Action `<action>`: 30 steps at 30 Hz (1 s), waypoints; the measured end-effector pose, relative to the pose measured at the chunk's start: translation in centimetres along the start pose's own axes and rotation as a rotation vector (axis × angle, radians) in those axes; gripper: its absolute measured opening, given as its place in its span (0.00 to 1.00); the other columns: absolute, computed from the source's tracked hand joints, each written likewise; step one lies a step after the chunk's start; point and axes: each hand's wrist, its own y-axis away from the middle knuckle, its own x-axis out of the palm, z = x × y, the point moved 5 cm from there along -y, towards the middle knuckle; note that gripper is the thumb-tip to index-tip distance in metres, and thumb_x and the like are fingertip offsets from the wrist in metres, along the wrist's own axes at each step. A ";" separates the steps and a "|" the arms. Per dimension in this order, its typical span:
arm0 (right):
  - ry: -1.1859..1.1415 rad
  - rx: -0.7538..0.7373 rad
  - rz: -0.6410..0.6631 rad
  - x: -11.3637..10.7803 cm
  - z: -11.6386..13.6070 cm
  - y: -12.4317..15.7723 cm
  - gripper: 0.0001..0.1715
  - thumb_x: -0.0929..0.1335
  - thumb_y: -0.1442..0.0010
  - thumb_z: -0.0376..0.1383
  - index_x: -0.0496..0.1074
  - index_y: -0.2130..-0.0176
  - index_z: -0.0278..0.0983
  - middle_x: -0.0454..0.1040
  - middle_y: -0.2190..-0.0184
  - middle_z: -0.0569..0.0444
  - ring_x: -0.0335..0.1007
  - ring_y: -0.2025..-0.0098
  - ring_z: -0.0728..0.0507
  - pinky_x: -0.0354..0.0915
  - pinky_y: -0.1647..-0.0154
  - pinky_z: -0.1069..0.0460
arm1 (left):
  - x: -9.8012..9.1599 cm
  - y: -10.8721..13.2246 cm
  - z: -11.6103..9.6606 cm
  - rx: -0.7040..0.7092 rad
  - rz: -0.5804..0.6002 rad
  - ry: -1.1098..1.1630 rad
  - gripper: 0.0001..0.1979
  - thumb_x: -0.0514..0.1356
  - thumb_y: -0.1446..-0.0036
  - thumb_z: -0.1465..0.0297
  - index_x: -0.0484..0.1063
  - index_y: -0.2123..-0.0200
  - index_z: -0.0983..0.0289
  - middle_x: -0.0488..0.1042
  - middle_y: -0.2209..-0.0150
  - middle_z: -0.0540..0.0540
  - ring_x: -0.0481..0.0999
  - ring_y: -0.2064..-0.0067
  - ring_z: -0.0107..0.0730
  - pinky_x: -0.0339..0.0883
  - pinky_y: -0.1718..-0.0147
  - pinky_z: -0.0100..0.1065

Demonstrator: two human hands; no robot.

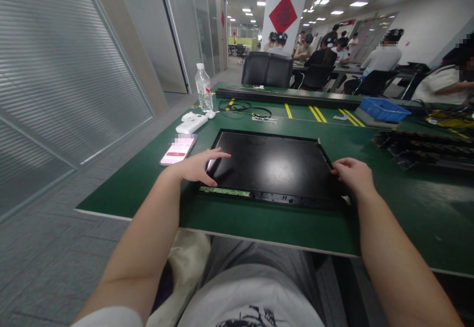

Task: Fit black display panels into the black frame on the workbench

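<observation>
A black flat display panel lies face up on the green table in front of me. A thin green circuit strip runs along its near left edge. My left hand rests on the panel's left edge with the fingers stretched out across the corner. My right hand sits at the right edge, fingers curled and pinching the thin dark frame strip there.
A phone with a lit pink screen, a white device, a water bottle and black cables lie to the left and behind. A blue bin and dark parts sit right. People work at far tables.
</observation>
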 end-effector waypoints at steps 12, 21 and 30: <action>-0.021 -0.001 -0.004 0.0 0.2 0.3 0.07 0.70 0.52 0.37 0.78 0.69 0.40 0.79 0.76 0.52 0.71 0.77 0.44 0.71 0.70 0.48 | 0.0 0.1 -0.2 -0.011 -0.009 -0.002 0.49 0.73 0.53 0.56 0.65 0.28 0.53 0.54 0.22 0.61 0.55 0.23 0.57 0.54 0.29 0.50; -0.012 0.016 -0.005 -0.1 0.6 0.6 0.07 0.70 0.52 0.36 0.78 0.69 0.40 0.80 0.75 0.52 0.71 0.77 0.44 0.71 0.69 0.49 | -0.1 0.0 -0.5 -0.007 0.001 0.030 0.48 0.74 0.54 0.58 0.67 0.29 0.56 0.54 0.22 0.63 0.56 0.24 0.58 0.53 0.29 0.50; 0.043 0.001 -0.003 -0.3 0.6 0.5 0.08 0.70 0.50 0.37 0.78 0.68 0.41 0.81 0.75 0.53 0.71 0.78 0.43 0.70 0.68 0.47 | -0.2 -0.1 -0.2 0.017 -0.013 0.023 0.44 0.74 0.53 0.53 0.71 0.32 0.54 0.57 0.23 0.60 0.57 0.24 0.58 0.55 0.29 0.49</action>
